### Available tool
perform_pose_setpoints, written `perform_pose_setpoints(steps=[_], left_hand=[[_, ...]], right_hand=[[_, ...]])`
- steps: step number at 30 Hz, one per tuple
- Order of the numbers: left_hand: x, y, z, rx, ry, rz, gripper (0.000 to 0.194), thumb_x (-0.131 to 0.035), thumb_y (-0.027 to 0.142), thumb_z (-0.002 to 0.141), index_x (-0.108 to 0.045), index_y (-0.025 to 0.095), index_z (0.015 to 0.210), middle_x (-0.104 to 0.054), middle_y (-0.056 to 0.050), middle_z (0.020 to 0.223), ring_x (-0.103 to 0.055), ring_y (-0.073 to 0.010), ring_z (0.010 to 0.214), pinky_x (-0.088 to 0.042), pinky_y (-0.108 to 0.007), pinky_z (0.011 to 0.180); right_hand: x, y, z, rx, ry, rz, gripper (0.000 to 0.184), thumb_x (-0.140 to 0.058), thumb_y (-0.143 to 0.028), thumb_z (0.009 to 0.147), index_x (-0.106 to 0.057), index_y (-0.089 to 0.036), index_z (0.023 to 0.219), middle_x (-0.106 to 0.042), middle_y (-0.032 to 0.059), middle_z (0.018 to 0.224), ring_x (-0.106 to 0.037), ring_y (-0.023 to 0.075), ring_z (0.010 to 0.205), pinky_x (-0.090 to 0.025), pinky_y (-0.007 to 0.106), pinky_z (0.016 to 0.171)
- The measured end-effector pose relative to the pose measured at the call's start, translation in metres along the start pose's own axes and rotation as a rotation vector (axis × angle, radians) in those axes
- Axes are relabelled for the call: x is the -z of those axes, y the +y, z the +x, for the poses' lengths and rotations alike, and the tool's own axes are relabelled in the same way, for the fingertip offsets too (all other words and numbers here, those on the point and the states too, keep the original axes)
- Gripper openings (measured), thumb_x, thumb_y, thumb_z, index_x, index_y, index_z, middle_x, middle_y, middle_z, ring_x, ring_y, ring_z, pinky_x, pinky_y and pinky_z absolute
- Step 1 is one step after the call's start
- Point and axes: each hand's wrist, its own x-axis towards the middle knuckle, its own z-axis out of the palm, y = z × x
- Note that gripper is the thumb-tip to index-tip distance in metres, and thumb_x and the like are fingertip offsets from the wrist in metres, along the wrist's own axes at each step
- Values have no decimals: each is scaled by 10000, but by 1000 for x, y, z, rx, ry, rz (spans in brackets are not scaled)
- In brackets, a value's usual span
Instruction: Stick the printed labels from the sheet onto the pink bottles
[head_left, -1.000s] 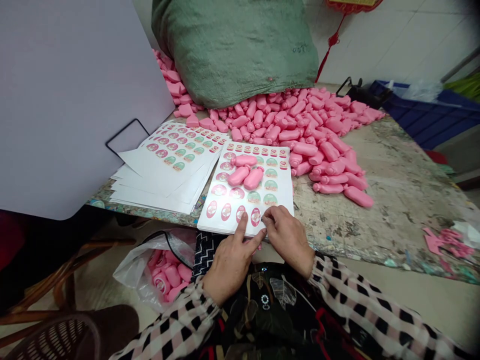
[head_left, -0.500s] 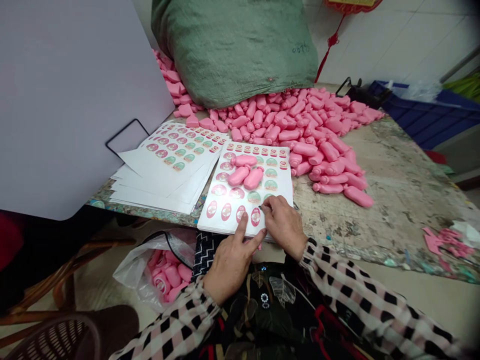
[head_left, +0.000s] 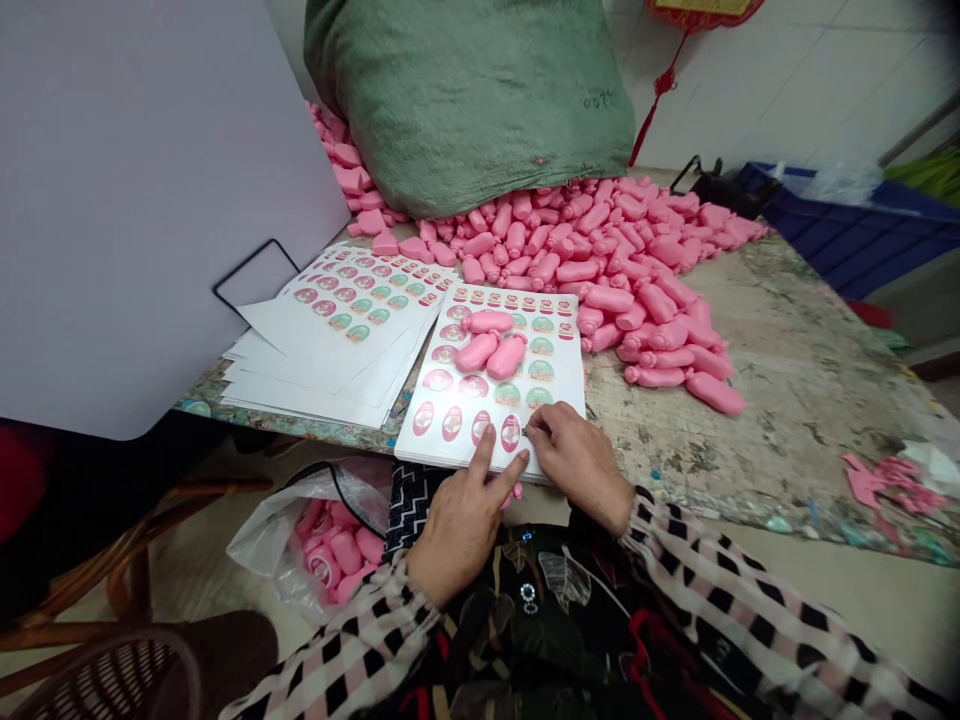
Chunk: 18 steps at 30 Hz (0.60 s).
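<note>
My left hand (head_left: 461, 530) presses its outstretched index and middle fingers on the sticker sheet (head_left: 409, 445), beside an oval pink sticker (head_left: 511, 433). Under that hand, the end of a small pink bottle (head_left: 514, 494) pokes out; the hand appears to hold it in its folded fingers, and the rest is hidden. At the sticker's right edge my right hand (head_left: 577, 460) is closed in a pinch. A tiny dark tip shows at its fingertips, too small to name. Three pink bottles (head_left: 487, 345) lie on the upper part of the sheet.
A large heap of pink bottles (head_left: 652, 300) covers the back of the worn table, below a green sack (head_left: 480, 100). More sticker sheets (head_left: 330, 385) lie left, near a grey panel (head_left: 150, 200). A plastic bag of bottles (head_left: 277, 540) hangs below; pink scraps (head_left: 889, 485) lie right.
My right hand has shifted slightly down and right, and its pinch now sits beside the oval sticker instead of above it. My left hand has barely moved.
</note>
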Motion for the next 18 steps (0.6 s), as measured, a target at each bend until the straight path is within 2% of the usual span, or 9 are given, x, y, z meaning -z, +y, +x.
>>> perform_pose_setpoints(steps=[7, 13, 18], left_hand=[[-1, 1, 1, 6, 3, 11, 606, -408, 179, 877, -212, 368, 1418, -85, -189, 1513, -610, -232, 894, -487, -389, 750], [0, 4, 1, 23, 18, -18, 620, -407, 189, 881, -177, 378, 1425, -22, -169, 1525, -604, -241, 926, -485, -389, 766], [1, 4, 1, 30, 6, -11, 608, -395, 194, 884, -184, 383, 1422, -20, -167, 1526, -610, -236, 893, -490, -396, 749]], right_hand=[[-4, -2, 2, -3, 16, 27, 163, -426, -316, 888, -558, -229, 849, -578, 16, 874, -538, 149, 752, -282, 259, 597], [-2, -3, 3, 2, 43, 17, 292, -408, -454, 886, -548, -213, 797, -579, 20, 795, -528, 149, 702, -280, 263, 584], [2, -9, 5, -29, 36, -18, 230, -470, -427, 851, -559, -224, 791, -594, 8, 794, -517, 144, 667, -246, 262, 550]])
